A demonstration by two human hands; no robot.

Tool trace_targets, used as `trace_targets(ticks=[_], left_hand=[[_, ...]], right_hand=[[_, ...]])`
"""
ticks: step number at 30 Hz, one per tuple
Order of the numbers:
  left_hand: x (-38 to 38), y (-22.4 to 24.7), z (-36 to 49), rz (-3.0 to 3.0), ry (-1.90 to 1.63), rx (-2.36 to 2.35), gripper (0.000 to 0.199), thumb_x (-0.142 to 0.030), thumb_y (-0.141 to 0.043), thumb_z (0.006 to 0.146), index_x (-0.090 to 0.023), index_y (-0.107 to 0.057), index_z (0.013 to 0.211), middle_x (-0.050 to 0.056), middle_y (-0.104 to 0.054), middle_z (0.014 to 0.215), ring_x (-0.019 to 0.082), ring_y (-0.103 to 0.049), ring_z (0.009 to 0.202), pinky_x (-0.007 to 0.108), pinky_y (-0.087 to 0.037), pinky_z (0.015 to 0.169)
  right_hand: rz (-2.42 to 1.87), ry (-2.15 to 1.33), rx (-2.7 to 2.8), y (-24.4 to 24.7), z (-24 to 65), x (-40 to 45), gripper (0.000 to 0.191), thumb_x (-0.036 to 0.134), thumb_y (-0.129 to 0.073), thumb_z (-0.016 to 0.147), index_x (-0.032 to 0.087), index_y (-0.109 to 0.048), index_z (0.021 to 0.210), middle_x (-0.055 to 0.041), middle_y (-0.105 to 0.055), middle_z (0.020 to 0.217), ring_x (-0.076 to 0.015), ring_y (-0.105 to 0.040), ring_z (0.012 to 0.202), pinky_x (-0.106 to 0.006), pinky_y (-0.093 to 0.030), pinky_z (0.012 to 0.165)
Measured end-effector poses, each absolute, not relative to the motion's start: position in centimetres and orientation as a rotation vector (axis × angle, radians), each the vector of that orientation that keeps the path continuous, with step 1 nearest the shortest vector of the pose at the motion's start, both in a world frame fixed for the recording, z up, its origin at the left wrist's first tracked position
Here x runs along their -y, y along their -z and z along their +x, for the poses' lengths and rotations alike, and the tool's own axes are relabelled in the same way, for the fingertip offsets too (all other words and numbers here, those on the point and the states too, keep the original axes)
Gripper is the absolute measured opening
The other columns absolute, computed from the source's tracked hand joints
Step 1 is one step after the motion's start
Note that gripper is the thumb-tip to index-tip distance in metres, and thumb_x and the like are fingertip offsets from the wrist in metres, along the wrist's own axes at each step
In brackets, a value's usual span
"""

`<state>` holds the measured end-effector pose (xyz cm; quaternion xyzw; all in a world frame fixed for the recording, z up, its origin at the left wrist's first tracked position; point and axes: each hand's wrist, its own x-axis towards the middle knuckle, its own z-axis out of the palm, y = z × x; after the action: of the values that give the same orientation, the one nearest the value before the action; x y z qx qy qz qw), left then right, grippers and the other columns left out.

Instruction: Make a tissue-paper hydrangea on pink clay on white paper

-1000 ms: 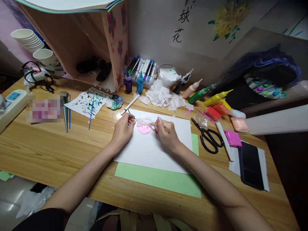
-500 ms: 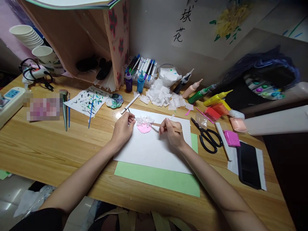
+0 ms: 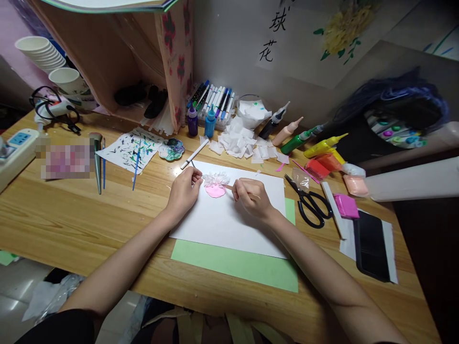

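A pink round piece (image 3: 215,190) lies on a white sheet (image 3: 222,229), with ruffled white paper bits (image 3: 216,178) along its upper part. My right hand (image 3: 251,195) is closed around a thin wooden stick (image 3: 228,187), whose tip touches the right edge of the pink piece. Just left of the white bits, my left hand (image 3: 185,187) rests on the sheet's upper left edge with its fingers curled together; whatever they may hold is too small to make out. Under the white sheet lies a green sheet (image 3: 233,270).
Behind the sheet are a white marker (image 3: 194,154), a pile of white paper squares (image 3: 238,138) and paint bottles (image 3: 299,141). Black scissors (image 3: 310,205) and a phone (image 3: 372,246) lie to the right. Brushes (image 3: 136,167) and a paint-marked paper (image 3: 129,150) are at left.
My right hand has shifted slightly left and turned, covering more of the stick, and the stick's tip is now at the pink piece. My left hand has stayed in place.
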<state>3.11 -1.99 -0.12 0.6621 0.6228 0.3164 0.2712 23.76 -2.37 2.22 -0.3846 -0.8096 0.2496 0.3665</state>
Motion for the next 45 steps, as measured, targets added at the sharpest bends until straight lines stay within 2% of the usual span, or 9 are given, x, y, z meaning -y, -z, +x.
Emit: trace_targets(ticks=[9,16,21,28,31,37,40,45], left_hand=[[2.0,0.2,3.1,1.785,-0.850,-1.671,0.010,-0.014,-0.054,0.079,-0.017,-0.056,0.088,0.002,-0.062,0.084,0.015,-0.058,0.077,0.029,-0.046,0.071],[2.0,0.2,3.1,1.776,-0.846,-1.675,0.010,-0.015,-0.054,0.080,-0.018,-0.056,0.089,0.002,-0.062,0.082,0.015,-0.058,0.076,0.029,-0.046,0.070],[1.9,0.3,3.1,1.769,-0.851,-1.677,0.010,-0.015,-0.055,0.079,-0.018,-0.056,0.088,0.002,-0.062,0.082,0.015,-0.058,0.075,0.029,-0.046,0.070],[2.1,0.1,3.0,1.760,-0.843,-1.682,0.009,-0.016,-0.054,0.079,-0.019,-0.055,0.088,0.002,-0.062,0.084,0.015,-0.058,0.075,0.029,-0.046,0.071],[2.1,0.0,2.8,1.743,-0.829,-1.680,0.008,-0.017,-0.053,0.081,-0.019,-0.055,0.088,0.002,-0.062,0.084,0.015,-0.058,0.075,0.028,-0.046,0.070],[-0.8,-2.1,3.6,1.910,-0.917,-1.686,0.013,-0.026,-0.045,0.089,-0.019,-0.056,0.093,0.004,-0.063,0.086,0.018,-0.058,0.078,0.030,-0.044,0.071],[-4.0,-3.4,5.4,2.084,-0.880,-1.626,0.015,-0.030,-0.052,0.087,-0.018,-0.058,0.095,0.005,-0.063,0.087,0.019,-0.057,0.083,0.031,-0.044,0.075],[-8.1,-3.6,8.3,2.274,-0.603,-1.672,0.021,-0.037,-0.062,0.081,-0.018,-0.062,0.090,0.010,-0.061,0.096,0.027,-0.054,0.097,0.036,-0.042,0.079]], right_hand=[[-1.064,-0.703,2.084,-2.3,23.2,1.8,0.054,0.036,-0.024,0.098,0.021,-0.041,0.050,-0.0017,-0.049,0.048,-0.0114,-0.046,0.046,-0.027,-0.035,0.054],[-1.365,-0.963,1.799,-3.2,21.9,1.0,0.058,0.045,-0.028,0.096,0.021,-0.038,0.045,0.0016,-0.044,0.039,-0.0120,-0.051,0.044,-0.025,-0.035,0.052],[-1.554,-1.121,1.595,-4.2,20.4,-0.6,0.055,0.040,-0.031,0.096,0.021,-0.038,0.044,0.0033,-0.043,0.031,-0.0125,-0.053,0.040,-0.024,-0.038,0.052],[-1.286,-1.086,1.604,-5.5,23.2,1.5,0.056,0.047,-0.036,0.094,0.019,-0.049,0.047,0.0015,-0.051,0.042,-0.0102,-0.049,0.046,-0.024,-0.038,0.056],[-1.218,-1.011,1.401,-4.2,25.6,2.8,0.057,0.050,-0.033,0.094,0.020,-0.048,0.048,0.0010,-0.051,0.044,-0.0102,-0.044,0.044,-0.025,-0.035,0.051],[-1.224,-1.108,0.878,0.3,27.9,2.2,0.052,0.051,-0.037,0.089,0.022,-0.041,0.047,0.0028,-0.040,0.038,-0.0104,-0.036,0.035,-0.024,-0.026,0.038],[-1.210,-1.116,0.818,1.0,28.1,1.8,0.051,0.053,-0.040,0.087,0.021,-0.041,0.047,0.0032,-0.040,0.040,-0.0097,-0.038,0.035,-0.023,-0.027,0.038],[-1.253,-1.127,0.798,1.1,28.2,2.1,0.054,0.057,-0.037,0.087,0.020,-0.042,0.048,0.0032,-0.041,0.039,-0.0089,-0.037,0.035,-0.023,-0.025,0.037]])
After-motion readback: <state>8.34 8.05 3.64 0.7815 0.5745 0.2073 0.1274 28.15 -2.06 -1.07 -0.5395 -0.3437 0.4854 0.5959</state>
